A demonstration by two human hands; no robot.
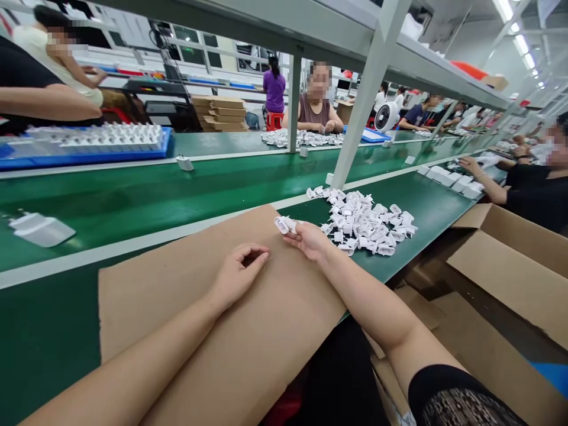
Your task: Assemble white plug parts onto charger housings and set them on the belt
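Note:
My right hand point(308, 239) pinches a white plug-charger housing point(281, 225) over the cardboard sheet's far right part. Its open hollow end faces left; another white piece may be tucked against my fingers, but I cannot tell. Above the middle of the brown cardboard sheet point(177, 284), my left hand point(239, 275) is loosely curled, thumb and forefinger tips close together, with nothing visible between them. Just beyond my right hand lies a loose heap of white charger housings point(364, 222) on the green bench point(426, 219).
Grey shelf posts point(368, 94) rise behind the heap. A single white charger point(42, 229) lies on the green belt point(213, 183) at left. Beyond it stands a blue tray point(166, 145) of white parts. Open cartons point(510, 266) stand at right. Co-workers sit across and to the right.

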